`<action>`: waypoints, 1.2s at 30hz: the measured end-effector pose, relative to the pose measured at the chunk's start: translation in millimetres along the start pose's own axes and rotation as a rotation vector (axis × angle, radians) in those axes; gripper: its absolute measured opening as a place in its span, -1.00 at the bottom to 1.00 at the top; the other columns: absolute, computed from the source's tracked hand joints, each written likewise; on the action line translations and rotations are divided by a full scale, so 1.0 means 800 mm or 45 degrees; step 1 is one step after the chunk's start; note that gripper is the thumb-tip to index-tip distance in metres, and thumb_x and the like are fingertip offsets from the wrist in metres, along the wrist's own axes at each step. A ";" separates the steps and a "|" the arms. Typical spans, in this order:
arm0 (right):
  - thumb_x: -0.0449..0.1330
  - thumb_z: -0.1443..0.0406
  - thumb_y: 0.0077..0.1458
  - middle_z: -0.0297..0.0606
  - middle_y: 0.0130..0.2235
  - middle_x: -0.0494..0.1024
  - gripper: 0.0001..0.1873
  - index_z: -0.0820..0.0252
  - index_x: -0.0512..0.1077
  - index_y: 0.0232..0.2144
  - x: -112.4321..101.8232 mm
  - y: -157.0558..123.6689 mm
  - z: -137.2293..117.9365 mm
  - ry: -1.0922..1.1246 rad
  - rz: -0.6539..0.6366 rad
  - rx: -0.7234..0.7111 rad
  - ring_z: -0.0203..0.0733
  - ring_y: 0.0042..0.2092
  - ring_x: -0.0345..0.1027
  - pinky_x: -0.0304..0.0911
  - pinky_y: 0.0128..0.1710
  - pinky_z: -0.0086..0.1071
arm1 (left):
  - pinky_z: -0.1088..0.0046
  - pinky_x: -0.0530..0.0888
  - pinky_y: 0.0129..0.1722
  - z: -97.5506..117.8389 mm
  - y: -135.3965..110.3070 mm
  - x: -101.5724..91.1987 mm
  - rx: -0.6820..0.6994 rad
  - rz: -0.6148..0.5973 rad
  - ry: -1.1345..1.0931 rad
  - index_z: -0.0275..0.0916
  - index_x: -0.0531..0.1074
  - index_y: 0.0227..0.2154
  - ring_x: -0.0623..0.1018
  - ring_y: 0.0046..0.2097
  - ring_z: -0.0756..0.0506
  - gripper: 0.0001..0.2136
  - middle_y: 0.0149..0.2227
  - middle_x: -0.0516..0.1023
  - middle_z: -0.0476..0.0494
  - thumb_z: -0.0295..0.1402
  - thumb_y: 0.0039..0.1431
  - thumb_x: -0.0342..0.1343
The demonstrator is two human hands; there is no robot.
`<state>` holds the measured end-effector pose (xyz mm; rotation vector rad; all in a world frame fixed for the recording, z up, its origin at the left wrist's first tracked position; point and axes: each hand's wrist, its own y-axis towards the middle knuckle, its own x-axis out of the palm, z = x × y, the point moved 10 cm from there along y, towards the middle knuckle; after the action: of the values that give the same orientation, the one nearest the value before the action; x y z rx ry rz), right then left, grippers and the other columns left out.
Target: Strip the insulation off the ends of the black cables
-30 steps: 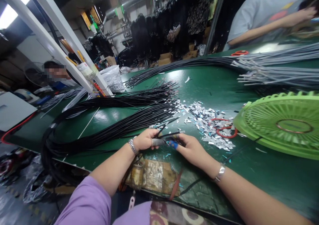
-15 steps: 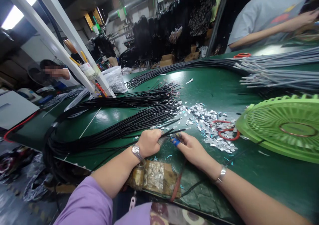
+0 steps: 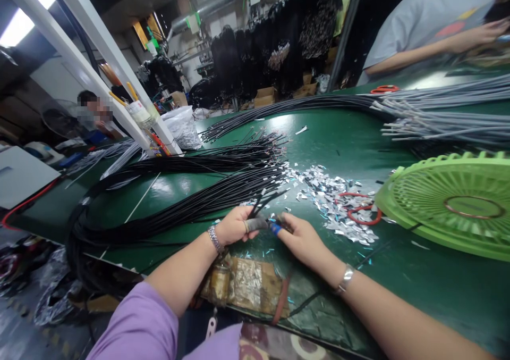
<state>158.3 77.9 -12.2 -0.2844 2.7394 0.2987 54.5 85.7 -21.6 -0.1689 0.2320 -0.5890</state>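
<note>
My left hand [image 3: 235,226] is closed around a few black cables [image 3: 258,203], whose ends stick up past the fingers. Its thumb is wrapped in something grey. Close beside it, my right hand [image 3: 300,243] is closed in a pinch, with blue tape around one digit. A short dark cable end seems to run from the left thumb into the right fingertips; the fingers hide most of it. Behind the hands lies a thick bundle of black cables [image 3: 187,208], curving off to the left. Silver and blue scraps [image 3: 319,184] are strewn beyond my right hand.
Red-handled scissors [image 3: 364,216] lie among the scraps. A green fan [image 3: 450,200] stands at right, near grey cables [image 3: 430,123]. A brown taped block [image 3: 255,280] sits at the green table's [image 3: 338,142] front edge. A white post [image 3: 115,67] rises at left. A co-worker's arm [image 3: 422,57] is across the table.
My left hand has turned, so the cables in it now point more upward and its taped thumb shows. My right hand has shifted slightly left, closer to it.
</note>
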 end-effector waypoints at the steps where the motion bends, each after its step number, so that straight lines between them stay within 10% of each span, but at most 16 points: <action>1: 0.04 0.19 0.00 -0.38 -0.57 0.35 -0.81 0.15 0.30 -0.56 -0.008 0.000 0.002 -0.005 0.061 0.021 -0.23 -0.49 0.21 0.16 -0.48 -0.38 | 0.65 0.08 -0.75 0.002 0.000 -0.006 0.014 0.051 -0.011 -0.29 0.26 -0.49 0.14 -0.73 0.17 -0.53 -0.72 0.24 0.16 0.08 -0.10 0.18; 11: 0.01 0.36 -0.03 -0.39 -0.59 0.24 -0.82 0.09 0.11 -0.61 -0.016 -0.016 -0.049 -0.354 0.148 -0.390 -0.27 -0.54 0.09 0.01 -0.54 -0.42 | 0.60 0.12 -0.70 0.004 0.000 -0.006 0.036 0.065 0.207 -0.27 0.28 -0.48 0.16 -0.70 0.13 -0.58 -0.69 0.23 0.13 0.06 0.00 0.09; 17: 0.01 0.41 -0.12 -0.40 -0.60 0.24 -0.83 0.09 0.08 -0.61 0.003 -0.024 -0.058 -0.431 0.004 -0.494 -0.28 -0.55 0.08 -0.01 -0.55 -0.43 | 0.53 0.24 -0.48 0.036 -0.003 -0.003 0.364 0.150 0.600 -0.28 0.31 -0.55 0.27 -0.51 0.05 -0.69 -0.60 0.31 0.02 -0.12 0.08 0.06; 24: 0.02 0.25 0.08 -0.37 -0.58 0.29 -0.81 0.11 0.20 -0.56 -0.036 -0.019 -0.048 -0.310 0.278 -0.337 -0.27 -0.54 0.14 0.07 -0.54 -0.42 | 0.58 0.13 -0.69 0.005 -0.002 -0.008 0.019 0.111 0.283 -0.27 0.29 -0.48 0.18 -0.68 0.10 -0.60 -0.69 0.23 0.10 0.03 0.00 0.08; 36: -0.02 0.27 0.09 -0.37 -0.58 0.33 -0.80 0.10 0.18 -0.57 -0.009 -0.007 -0.030 -0.268 0.088 -0.236 -0.26 -0.53 0.16 0.08 -0.52 -0.41 | 0.63 0.12 -0.74 0.001 0.000 0.003 0.022 -0.037 0.176 -0.29 0.29 -0.50 0.17 -0.71 0.14 -0.56 -0.71 0.25 0.12 0.05 -0.09 0.18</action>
<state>157.8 67.6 11.4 -0.1949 2.5203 0.5698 56.9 84.5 -21.0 -0.1154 0.3587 -0.6317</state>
